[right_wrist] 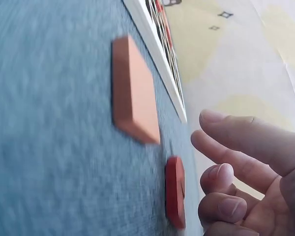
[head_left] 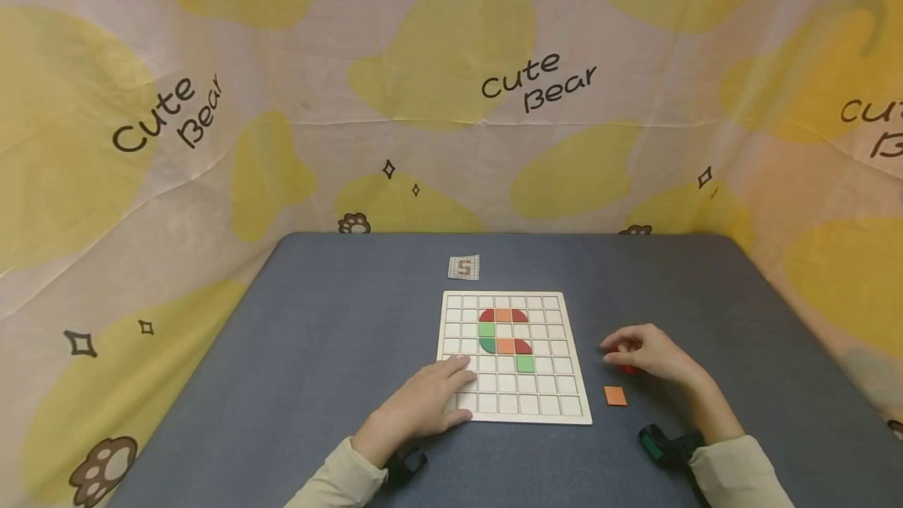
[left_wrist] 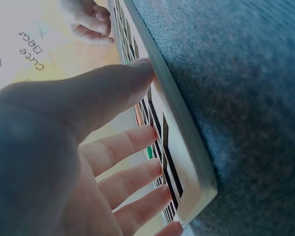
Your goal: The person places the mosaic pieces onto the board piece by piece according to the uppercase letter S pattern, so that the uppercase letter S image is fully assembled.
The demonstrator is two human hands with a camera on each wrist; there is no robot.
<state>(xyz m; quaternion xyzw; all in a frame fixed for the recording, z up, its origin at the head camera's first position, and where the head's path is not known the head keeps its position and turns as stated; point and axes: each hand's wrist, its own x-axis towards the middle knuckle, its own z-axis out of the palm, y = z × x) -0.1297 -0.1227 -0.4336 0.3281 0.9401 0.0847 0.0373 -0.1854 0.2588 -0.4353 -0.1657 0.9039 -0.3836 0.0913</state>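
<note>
Spreading across the near left corner of the white grid board point(head_left: 518, 383), your left hand point(head_left: 422, 398) lies open, its thumb at the near edge and its fingers over the leftmost squares, gripping nothing. Just beyond the board's far edge, toward its left, a small card point(head_left: 464, 267) shows a coloured figure on a grid. On the board, which lies flat on the desk point(head_left: 339, 320), you have tiles point(head_left: 503, 315) in four rows: red, orange, red at the top; light green below on the left; dark green, orange, red next; then light green on the right. To the right of the board, a loose orange square point(head_left: 615, 396) lies on the desk, nearer you than a red piece point(right_wrist: 175, 191). Your right hand point(head_left: 652, 353) hovers over that red piece, fingers loosely bent and apart from it, with no grip visible.
</note>
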